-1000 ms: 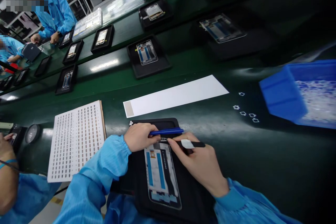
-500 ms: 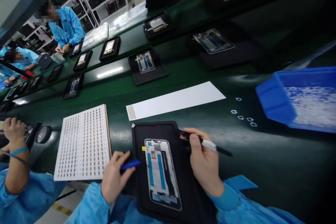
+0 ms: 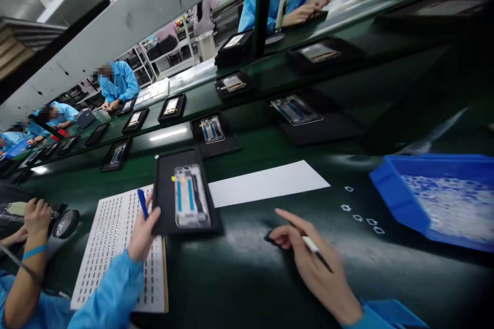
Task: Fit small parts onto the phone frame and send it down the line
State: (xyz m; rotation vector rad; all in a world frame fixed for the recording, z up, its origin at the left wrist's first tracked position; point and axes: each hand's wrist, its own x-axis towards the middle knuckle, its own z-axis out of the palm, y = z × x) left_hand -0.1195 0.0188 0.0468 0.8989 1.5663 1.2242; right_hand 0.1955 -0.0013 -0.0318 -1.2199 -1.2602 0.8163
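Observation:
My left hand (image 3: 142,229) grips the left edge of a black tray (image 3: 164,190), which is raised and tilted above the bench. A blue plastic stick (image 3: 142,203) pokes up from the same hand. In the tray lies a phone frame (image 3: 191,198) with blue strips and a yellow tab. My right hand (image 3: 314,254) is over the bench, its index finger stretched out and its other fingers curled round a slim black tool with a white band (image 3: 314,248). The tool's front end is partly hidden by the fingers.
A white board with rows of small parts (image 3: 116,247) lies at left. Behind the tray is a white paper strip (image 3: 270,182). A blue bin (image 3: 401,203) of small white pieces stands right, near several loose outlines (image 3: 358,218). Other trays (image 3: 116,154) line the belt; a co-worker's hand (image 3: 37,221) works far left.
My left hand has lifted the tray off the bench, forward and to the left. My right hand has come away from the tray's right side, still holding the slim tool. The view has shifted.

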